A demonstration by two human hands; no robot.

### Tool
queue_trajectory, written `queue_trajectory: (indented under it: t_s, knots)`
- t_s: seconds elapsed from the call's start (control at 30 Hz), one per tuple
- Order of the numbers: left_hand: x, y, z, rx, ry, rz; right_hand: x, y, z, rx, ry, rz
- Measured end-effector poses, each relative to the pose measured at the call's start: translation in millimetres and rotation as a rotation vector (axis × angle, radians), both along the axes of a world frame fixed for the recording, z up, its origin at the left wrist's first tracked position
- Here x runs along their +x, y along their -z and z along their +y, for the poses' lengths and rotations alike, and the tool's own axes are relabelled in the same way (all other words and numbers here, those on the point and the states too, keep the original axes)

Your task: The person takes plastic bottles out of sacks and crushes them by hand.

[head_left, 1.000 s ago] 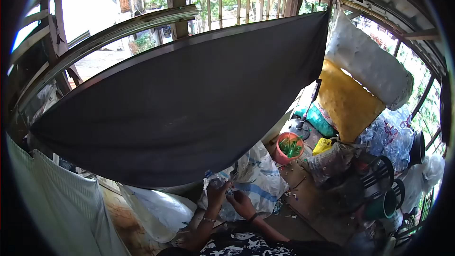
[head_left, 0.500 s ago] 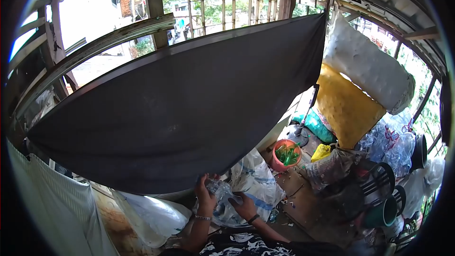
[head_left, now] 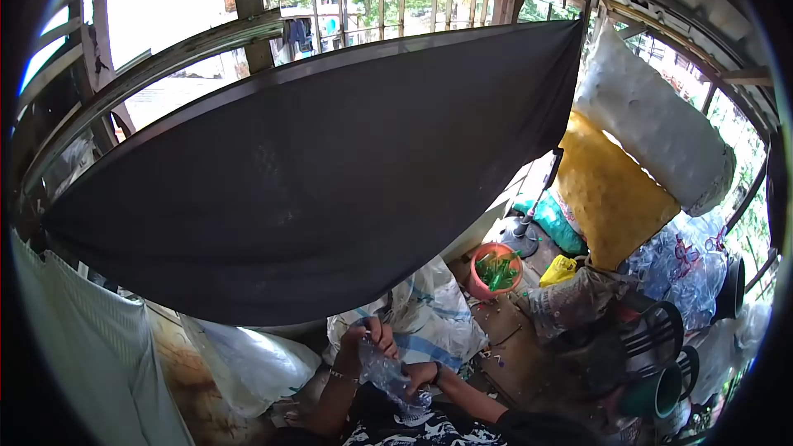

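Observation:
A clear, crumpled plastic bottle (head_left: 381,368) is between my hands, slanting down in front of my dark patterned shirt. My left hand (head_left: 376,335) is closed around its upper end. Lower and to the right, my right hand (head_left: 422,375) has its fingers curled against the bottle's side; exactly what its fingertips pinch is hidden. Just beyond both hands lies a white woven sack (head_left: 438,314) with blue stripes.
A dark cloth (head_left: 314,190) hangs wide across the front. To the right stand an orange bucket (head_left: 472,279) with green plastic pieces, a yellow sack (head_left: 611,186), a white sack (head_left: 652,111), a dark chair (head_left: 657,334) and a green bucket (head_left: 652,396). White sheeting (head_left: 248,363) hangs at left.
Both hands and the bottle have come down closer to my body. The bottle now slants more steeply, and my right hand has curled in more tightly. The view has shifted slightly.

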State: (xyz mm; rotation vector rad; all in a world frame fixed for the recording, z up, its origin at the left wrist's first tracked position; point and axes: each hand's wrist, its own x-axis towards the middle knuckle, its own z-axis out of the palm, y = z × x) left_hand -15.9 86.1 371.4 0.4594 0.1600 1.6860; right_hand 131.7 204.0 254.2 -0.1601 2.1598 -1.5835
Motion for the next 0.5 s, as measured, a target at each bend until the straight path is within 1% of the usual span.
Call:
queue_trajectory:
  t_s: [0.03,0.07,0.1,0.13,0.17,0.2,0.23,0.27,0.3,0.33,0.37,0.4,0.43,0.47,0.5]
  knots:
    - [0,-9,8,-0.007,0.001,0.000,3,26,-9,-0.007,0.001,0.000]
    - [-3,-18,16,-0.218,-0.164,0.065,4,56,-22,-0.495,0.249,-0.160]
    - [-9,-27,23,-0.425,-0.336,0.136,-3,54,-20,-0.673,0.327,-0.209]
    - [-19,-30,28,-0.552,-0.571,0.297,-10,53,-18,-0.862,0.404,-0.257]
    - [-31,-23,30,-0.553,-0.583,0.314,-16,51,-17,-1.044,0.477,-0.297]
    - [-46,-7,28,-0.636,-0.815,0.133,-12,19,-20,-0.968,0.741,-0.242]
    - [-61,8,21,-0.713,-1.044,-0.050,-9,0,-27,-0.889,1.005,-0.190]
    - [-77,22,12,-0.732,-1.149,-0.041,-9,2,-30,-0.920,0.998,-0.186]
    - [-85,26,5,-0.741,-1.149,-0.013,-7,6,-31,-0.715,0.996,0.006]
    - [-91,29,-1,-0.766,-1.280,-0.086,-8,1,-37,-0.503,0.993,0.190]
    - [-95,35,-8,-0.788,-1.408,-0.165,-8,-2,-43,-0.523,1.005,0.191]
    - [-101,49,-16,-0.803,-1.371,-0.249,-9,-22,-46,-0.101,0.952,0.382]
    - [-104,61,-21,-0.809,-1.366,-0.228,-12,-32,-51,0.323,0.868,0.556]
    - [-104,75,-25,-0.802,-1.288,-0.271,-21,-19,-54,0.403,0.849,0.614]
    - [-104,81,-29,-0.794,-1.211,-0.311,-32,-12,-56,0.386,0.866,0.617]
